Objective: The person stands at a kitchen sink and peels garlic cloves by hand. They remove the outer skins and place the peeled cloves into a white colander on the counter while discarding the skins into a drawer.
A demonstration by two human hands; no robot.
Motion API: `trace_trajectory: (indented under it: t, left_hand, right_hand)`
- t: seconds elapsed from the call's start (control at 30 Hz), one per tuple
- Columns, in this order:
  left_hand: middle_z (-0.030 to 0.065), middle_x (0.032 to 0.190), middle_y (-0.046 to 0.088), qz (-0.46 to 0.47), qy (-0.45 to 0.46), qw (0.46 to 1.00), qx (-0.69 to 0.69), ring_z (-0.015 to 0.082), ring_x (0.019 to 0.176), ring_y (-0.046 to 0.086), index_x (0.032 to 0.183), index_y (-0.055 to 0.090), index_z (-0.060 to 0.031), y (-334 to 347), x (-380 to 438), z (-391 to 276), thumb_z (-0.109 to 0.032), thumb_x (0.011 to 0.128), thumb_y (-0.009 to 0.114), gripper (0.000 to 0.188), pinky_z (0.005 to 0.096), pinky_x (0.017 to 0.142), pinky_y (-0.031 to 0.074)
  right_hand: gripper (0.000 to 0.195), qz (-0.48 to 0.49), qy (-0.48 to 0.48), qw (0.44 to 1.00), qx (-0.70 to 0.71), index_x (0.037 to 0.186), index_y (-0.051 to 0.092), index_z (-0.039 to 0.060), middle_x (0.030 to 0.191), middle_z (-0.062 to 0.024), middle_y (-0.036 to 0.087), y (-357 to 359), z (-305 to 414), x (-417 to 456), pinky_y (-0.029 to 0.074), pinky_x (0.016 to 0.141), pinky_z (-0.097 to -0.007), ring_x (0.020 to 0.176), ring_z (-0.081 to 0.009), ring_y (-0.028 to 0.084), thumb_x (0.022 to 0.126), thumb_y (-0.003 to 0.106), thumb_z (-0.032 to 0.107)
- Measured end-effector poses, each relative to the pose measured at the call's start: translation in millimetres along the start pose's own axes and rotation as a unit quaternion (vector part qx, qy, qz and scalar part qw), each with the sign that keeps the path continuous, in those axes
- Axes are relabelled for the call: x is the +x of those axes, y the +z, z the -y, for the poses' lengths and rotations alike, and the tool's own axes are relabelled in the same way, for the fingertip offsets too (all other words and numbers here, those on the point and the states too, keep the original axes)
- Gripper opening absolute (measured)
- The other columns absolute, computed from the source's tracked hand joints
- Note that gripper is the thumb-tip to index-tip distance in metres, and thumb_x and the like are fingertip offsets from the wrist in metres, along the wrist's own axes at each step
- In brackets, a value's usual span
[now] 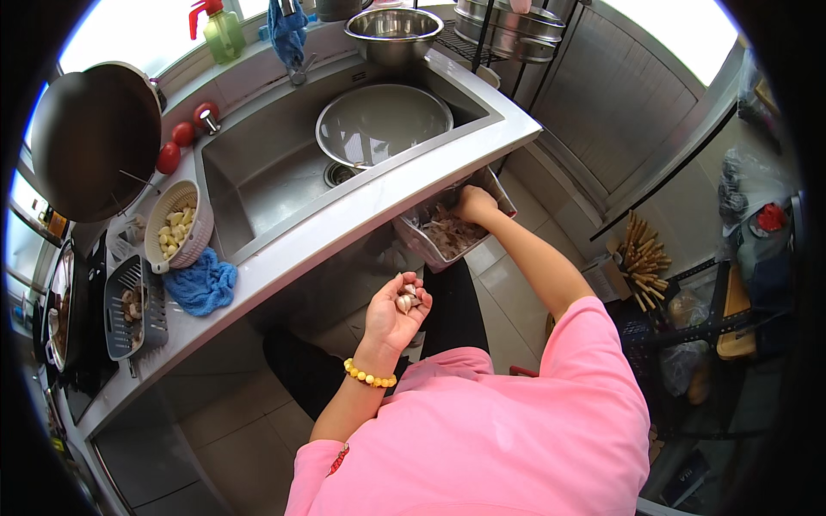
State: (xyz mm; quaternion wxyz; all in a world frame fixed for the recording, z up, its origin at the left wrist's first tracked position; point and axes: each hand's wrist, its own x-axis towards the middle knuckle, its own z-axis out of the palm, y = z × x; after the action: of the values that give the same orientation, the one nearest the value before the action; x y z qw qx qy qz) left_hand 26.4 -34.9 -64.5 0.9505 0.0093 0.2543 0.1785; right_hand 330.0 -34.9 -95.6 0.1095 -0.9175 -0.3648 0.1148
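Observation:
Several unpeeled garlic cloves [406, 300] lie in my left hand [395, 314], palm up with the fingers curled round them, in front of my body. My right hand [476, 205] reaches down into a lined bin [440, 258] below the counter's edge; its fingertips are hidden, so what they hold does not show. Papery garlic skins [450, 231] fill part of the bin. On the counter at the left, a white plastic colander [201, 222] holds peeled garlic cloves [175, 230].
A steel basin of water [387, 122] stands in the sink [258, 174]. Beside the colander are a blue cloth [203, 284] and a grey basket [157, 329] with mushrooms. Three tomatoes [183, 134] line the sink's back left. A shelf rack [684, 329] stands at the right.

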Motion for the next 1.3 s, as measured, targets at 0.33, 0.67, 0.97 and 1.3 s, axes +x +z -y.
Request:
trace_trajectory:
  t: [0.33, 0.67, 0.97, 1.3]
  left_hand:
    - [0.0109, 0.093, 0.059, -0.002, -0.022, 1.0, 0.006, 0.0197, 0.077, 0.056, 0.098, 0.059, -0.0005, 3, 0, 7, -0.015, 0.102, 0.051, 0.018, 0.0347, 0.076, 0.053]
    - [0.0118, 0.093, 0.06, -0.011, -0.008, 1.0, -0.004, 0.0211, 0.079, 0.056, 0.098, 0.06, 0.0006, -5, -2, 2, -0.014, 0.101, 0.051, 0.018, 0.0342, 0.074, 0.054]
    - [0.0122, 0.09, 0.062, 0.033, 0.006, 0.999, -0.039, 0.0201, 0.076, 0.059, 0.095, 0.063, 0.0009, -25, -10, -16, -0.015, 0.099, 0.054, 0.018, 0.0346, 0.077, 0.055]
    - [0.0132, 0.097, 0.062, 0.054, 0.095, 0.993, -0.038, 0.0219, 0.083, 0.06, 0.1, 0.06, 0.0024, -15, -45, -48, -0.016, 0.102, 0.05, 0.021, 0.0342, 0.081, 0.055]
  right_hand:
    - [0.01, 0.113, 0.037, 0.733, 0.67, 0.1, 0.063, -0.0054, 0.094, -0.0189, 0.07, -62, -10, -49, 0.06, 0.069, -0.0279, 0.081, -0.0235, 0.072, 0.091, 0.061, 0.0]
    - [0.019, 0.171, -0.04, 0.639, 0.749, 0.113, 0.064, -0.0049, 0.085, -0.0066, 0.064, -57, 8, -68, 0.053, 0.062, -0.0229, 0.065, -0.0123, 0.06, 0.099, 0.057, 0.006]
    - [0.035, 0.163, -0.204, 0.741, 0.619, 0.086, 0.061, 0.0025, 0.052, 0.0078, 0.039, -80, 126, -103, 0.025, 0.041, -0.0203, 0.043, -0.0011, 0.034, 0.106, 0.05, 0.029]
    - [0.037, -0.128, -0.568, 0.756, 0.3, 0.132, 0.057, 0.0019, 0.121, -0.0207, 0.057, -105, 399, -113, 0.048, 0.093, -0.0401, 0.107, -0.0359, 0.06, 0.097, 0.06, 0.013]
